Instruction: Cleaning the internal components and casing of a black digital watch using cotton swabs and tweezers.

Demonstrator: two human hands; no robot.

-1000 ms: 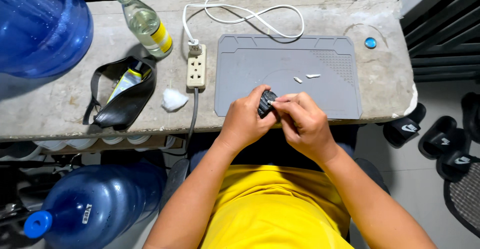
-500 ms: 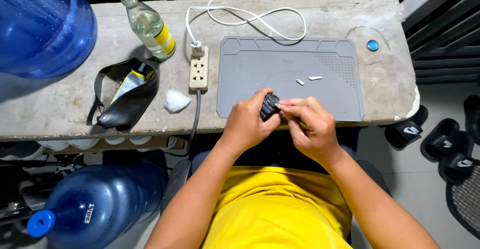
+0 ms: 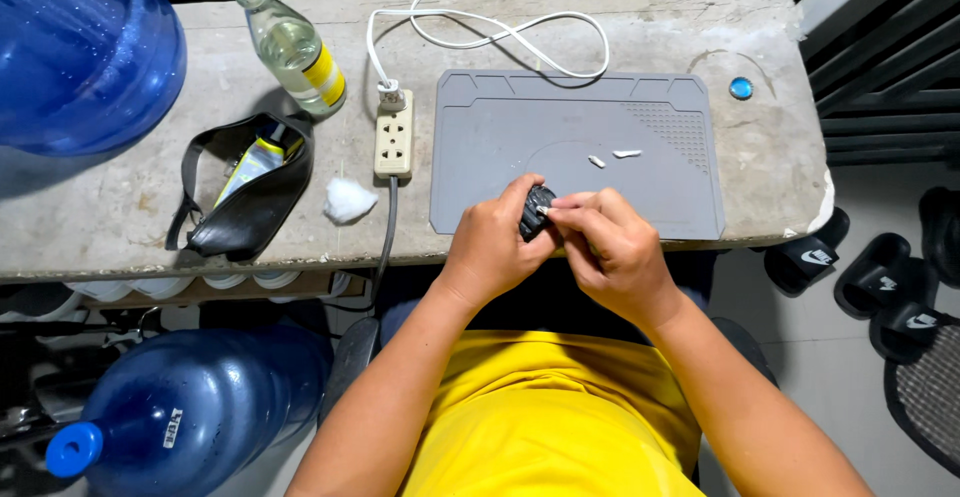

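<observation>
A small black object (image 3: 535, 212) sits between both hands, above the near edge of a grey work mat (image 3: 500, 137). My left hand (image 3: 495, 242) grips it from the left. My right hand (image 3: 615, 247) pinches at its top with thumb and forefinger; a tiny pale bit shows at the fingertips. Two small white pieces (image 3: 612, 157) lie on the mat just beyond the hands. Much of the black object is hidden by fingers.
A power strip (image 3: 394, 137) with a white cable (image 3: 500, 27) lies left of the mat. A cotton wad (image 3: 348, 199), a black pouch (image 3: 245, 192) and a clear bottle (image 3: 295, 47) sit further left. Blue water jugs (image 3: 80, 47) (image 3: 180, 407) stand at left. Sandals (image 3: 870, 272) lie right.
Both hands stay on the black object near the mat's front edge; the fingers have shifted slightly. The view has drifted a little.
</observation>
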